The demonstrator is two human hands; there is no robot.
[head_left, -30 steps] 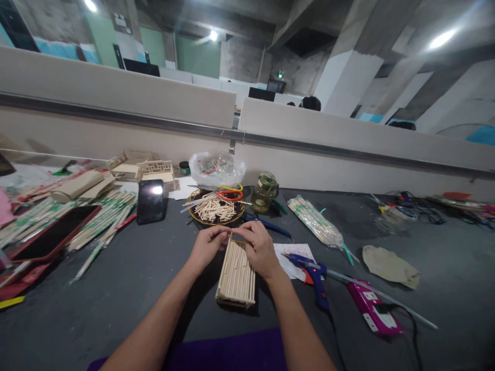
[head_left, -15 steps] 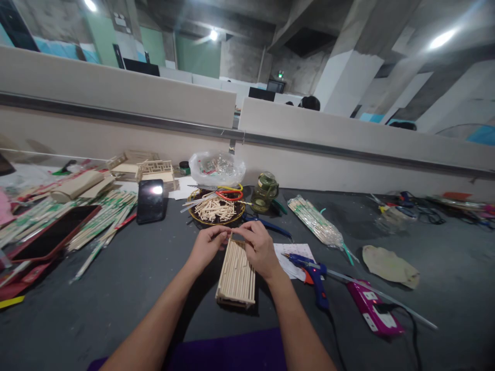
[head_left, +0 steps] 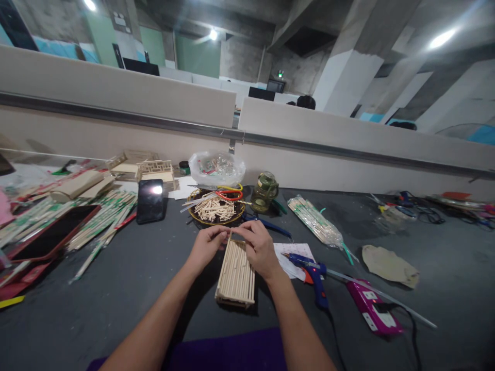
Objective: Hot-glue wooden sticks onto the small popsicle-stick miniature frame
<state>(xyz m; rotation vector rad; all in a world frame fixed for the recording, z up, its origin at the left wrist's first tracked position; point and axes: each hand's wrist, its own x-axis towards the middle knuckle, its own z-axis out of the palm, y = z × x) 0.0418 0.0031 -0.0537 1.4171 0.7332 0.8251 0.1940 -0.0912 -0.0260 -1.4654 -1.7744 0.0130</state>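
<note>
On the dark table [head_left: 116, 293], near the person, lies a block of wooden sticks [head_left: 235, 278]. It lies flat, with its long side running from near to far. The left hand [head_left: 207, 247] and the right hand [head_left: 258, 250] both sit at its far end. The fingers of each hand are bent and pressed together on that far edge, and the fingertips of the two hands almost meet. The right hand covers the far right corner of the block.

Just beyond the hands is a round tray [head_left: 197, 219] with short sticks in it. A green jar [head_left: 264, 192] stands to the right of the tray, and a clear plastic bag [head_left: 217, 167] sits behind it. A black phone [head_left: 150, 201] lies to the far left, next to a heap of chopsticks [head_left: 100, 221]. To the right of the block are a sheet of paper [head_left: 296, 252], a blue glue gun [head_left: 314, 278] and a pink box with a cord [head_left: 369, 306]. A bag of thin sticks [head_left: 315, 221] lies farther off on the right.

Since a second ago, nothing much has changed. Both hands stay on the far end, and the block has not moved.
</note>
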